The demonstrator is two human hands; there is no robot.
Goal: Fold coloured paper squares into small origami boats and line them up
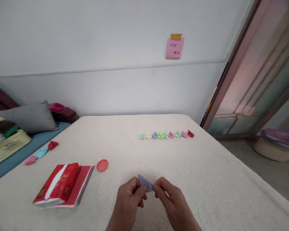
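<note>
Between my two hands, just above the cloth-covered table, is a small folded piece of purple paper (145,183) with a pointed upper left corner. My left hand (131,195) pinches its left part between thumb and fingers. The thumb and fingertips of my right hand (167,194) are closed on its right end. My fingers cover parts of the paper's lower edge. Farther back on the table stands a row of several small folded paper pieces (160,135) in green, yellow, purple, pink and red.
A red tissue pack (62,181) lies on a stack of coloured paper (83,184) at the left. Near it is a round red lid (102,165). Crumpled-looking paper pieces (41,152) lie along the left edge. A pink note (174,48) is taped to the wall.
</note>
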